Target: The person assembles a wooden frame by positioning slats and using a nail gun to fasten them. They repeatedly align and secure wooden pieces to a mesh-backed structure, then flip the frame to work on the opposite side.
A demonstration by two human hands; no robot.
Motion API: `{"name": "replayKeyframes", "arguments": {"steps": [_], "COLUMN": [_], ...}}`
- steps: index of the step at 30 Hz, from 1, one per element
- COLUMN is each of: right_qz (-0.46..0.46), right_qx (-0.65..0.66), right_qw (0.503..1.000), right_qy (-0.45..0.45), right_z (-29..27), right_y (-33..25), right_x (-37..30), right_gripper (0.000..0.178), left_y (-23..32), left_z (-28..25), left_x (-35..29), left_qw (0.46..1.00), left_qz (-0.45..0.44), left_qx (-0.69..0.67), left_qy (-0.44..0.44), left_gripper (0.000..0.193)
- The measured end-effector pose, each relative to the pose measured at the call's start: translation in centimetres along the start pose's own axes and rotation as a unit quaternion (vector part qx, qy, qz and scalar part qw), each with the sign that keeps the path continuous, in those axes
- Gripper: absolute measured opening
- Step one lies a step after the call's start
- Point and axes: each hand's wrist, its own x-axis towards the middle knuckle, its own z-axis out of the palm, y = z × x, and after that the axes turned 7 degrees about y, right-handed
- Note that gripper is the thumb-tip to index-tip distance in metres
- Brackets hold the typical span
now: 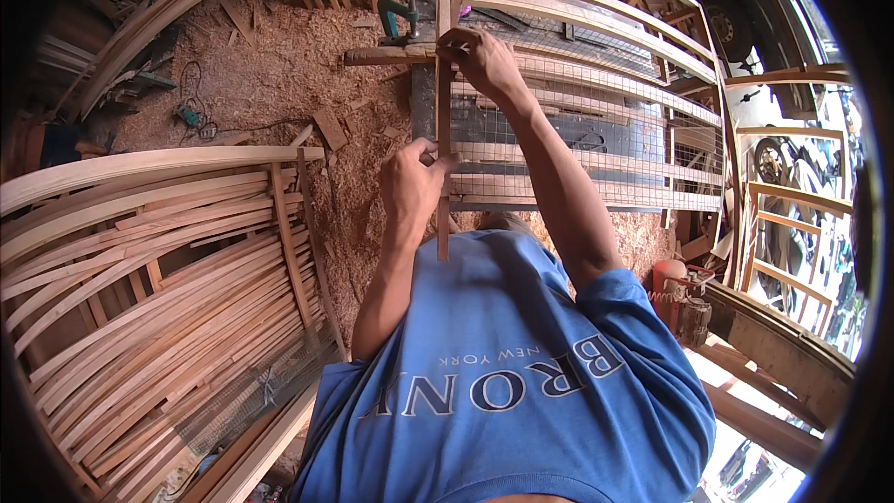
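Observation:
A long narrow wooden strip (443,116) runs from the far edge toward my shirt, along the left end of a wooden frame covered with wire mesh (577,93). Lower down, my left hand (413,184) pinches the strip between thumb and fingers from its left side. Farther up, my right hand (484,61) reaches across the mesh, its fingers curled closed at the strip; the fingertips are partly hidden. Just left of that hand, a green clamp (399,20) stands by a short wooden piece (386,55). Under the mesh lies a dark work surface (425,107).
Wood shavings (265,65) cover the floor at the left, with a corded green tool (191,117) among them. Stacked curved wooden slats (177,307) fill the lower left. At right stand an orange-red tank-like machine (669,281) and upright wooden frames (792,196).

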Motion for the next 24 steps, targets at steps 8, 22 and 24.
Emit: {"name": "replayKeyframes", "arguments": {"steps": [8, 22, 24], "right_qz": [0.055, 0.053, 0.062], "right_qx": [0.038, 0.053, 0.066], "right_qw": [0.997, 0.997, 0.996], "right_qy": [-0.028, -0.010, -0.008], "right_z": [-0.2, 0.0, 0.1], "right_y": [0.2, 0.5, 0.5], "right_x": [0.2, 0.0, 0.0], "right_gripper": [0.025, 0.028, 0.028], "left_y": [-0.3, -1.4, -1.7], "left_z": [-0.9, 0.0, 0.1], "left_x": [1.7, 1.5, 1.7], "left_qw": [0.997, 0.998, 0.996], "left_qz": [-0.015, 0.011, -0.007], "left_qx": [-0.025, -0.032, -0.064], "left_qy": [-0.068, -0.045, -0.061], "left_gripper": [0.029, 0.033, 0.039]}}
